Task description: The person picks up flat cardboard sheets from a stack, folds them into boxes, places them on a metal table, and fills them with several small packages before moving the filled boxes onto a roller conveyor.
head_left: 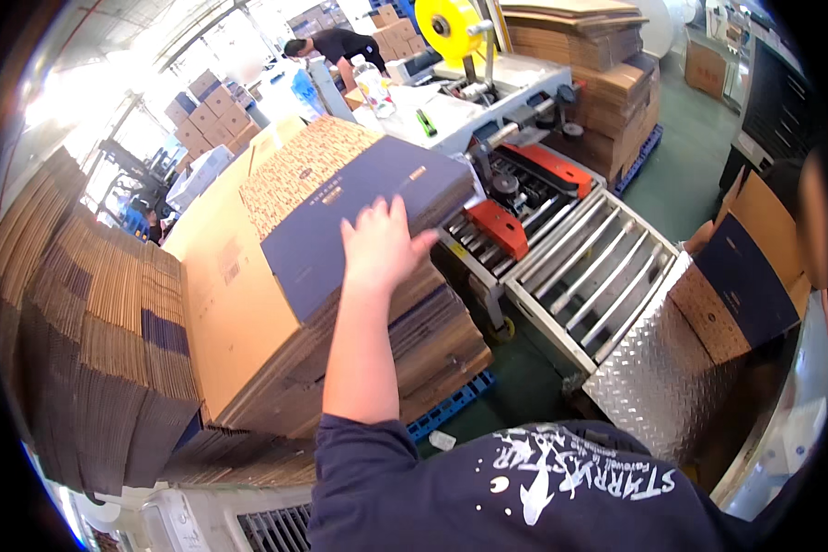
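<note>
My left hand [382, 244] reaches over a stack of flat-folded cartons, fingers spread and thumb out to the right. It is over the top dark-blue and tan patterned carton [322, 216]; whether the fingertips press on it I cannot tell. Under that carton lie large plain brown flat cartons [216, 313]. My right hand does not show. At the right edge stands an opened carton [741, 285] in the same blue and tan pattern, with its flaps up. Fingers [701, 237] show at its far edge, apparently those of a person who is partly cut off.
A roller conveyor [598, 276] joins a taping machine [506, 198] with a yellow tape reel. Diamond-plate metal [644, 359] lies beside it. Tall carton bundles [92, 340] stand at left, more cartons [616, 101] on a pallet behind. A co-worker [340, 46] bends at the back.
</note>
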